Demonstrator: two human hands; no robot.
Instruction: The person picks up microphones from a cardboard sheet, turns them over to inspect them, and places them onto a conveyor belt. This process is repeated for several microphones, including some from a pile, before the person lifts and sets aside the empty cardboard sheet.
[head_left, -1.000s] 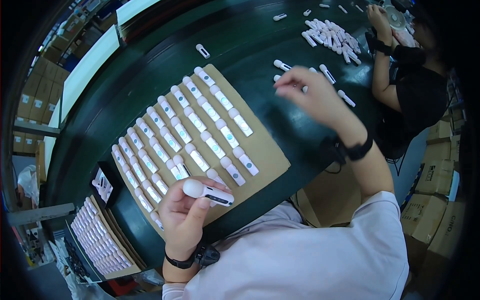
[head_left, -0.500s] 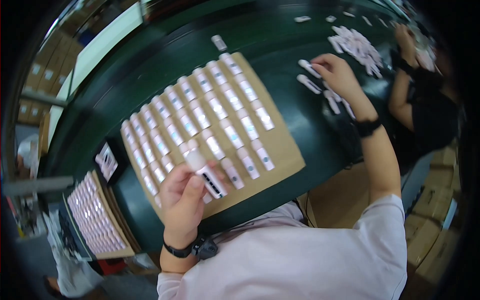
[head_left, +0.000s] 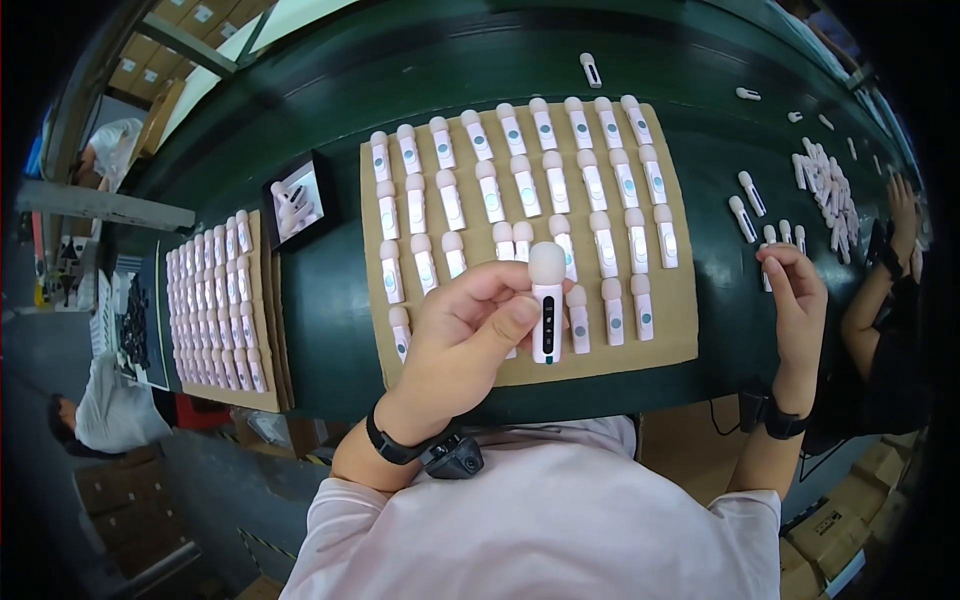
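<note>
Head view looks down on a dark green bench (head_left: 320,300). Left hand (head_left: 465,335) holds 1 small white device (head_left: 546,300) upright, its grip clenched around the lower body with thumb and fingers, the rounded cap pointing up and a dark strip of buttons facing the camera. That device hangs just above the near edge of a brown cardboard sheet (head_left: 680,345), which carries rows of matching white devices (head_left: 560,170) lying flat, caps toward the far side. Right hand (head_left: 795,295) rests at the right of the sheet, fingers curled over a few loose devices (head_left: 745,205) on the bench; whether its grip grasps one I cannot tell. Farther right lies a heap of white devices (head_left: 825,185), beside another person's arm (head_left: 880,290). Left of the sheet stands a small framed picture (head_left: 297,200), and beyond it a second cardboard sheet (head_left: 272,330) filled with devices.
</note>
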